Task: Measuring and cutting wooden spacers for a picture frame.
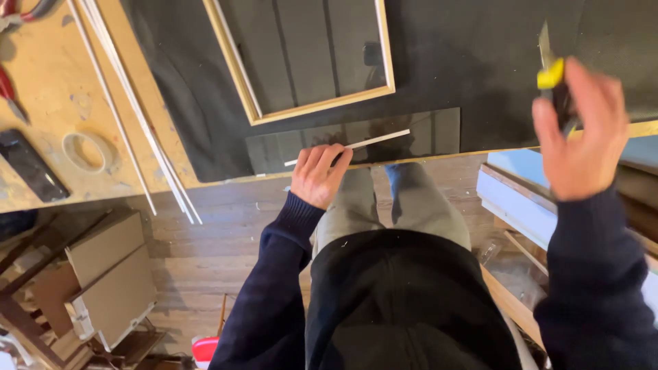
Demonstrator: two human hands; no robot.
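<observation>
A: Status L hand (pixel 317 175)?
B: Fingers flat, pressing a thin white strip (pixel 356 144) onto a dark glass sheet (pixel 425 133) at the worktop (pixel 48 109) front edge. Grip spread, not wrapped around anything.
A: R hand (pixel 581 137)?
B: Raised over the worktop's right end, grip clamped on a utility knife (pixel 552 72) w/ yellow body, blade up. Well apart from the strip.
A: Rest?
B: Pale wood frame (pixel 387 62) on black mat (pixel 466 48), just behind the glass. Bundle of white strips (pixel 137 109) left, plus tape roll (pixel 86 151) and a dark flat phone-like slab (pixel 31 168). Plain brown boxes (pixel 113 274) on the floor, lower left; no labels legible.
</observation>
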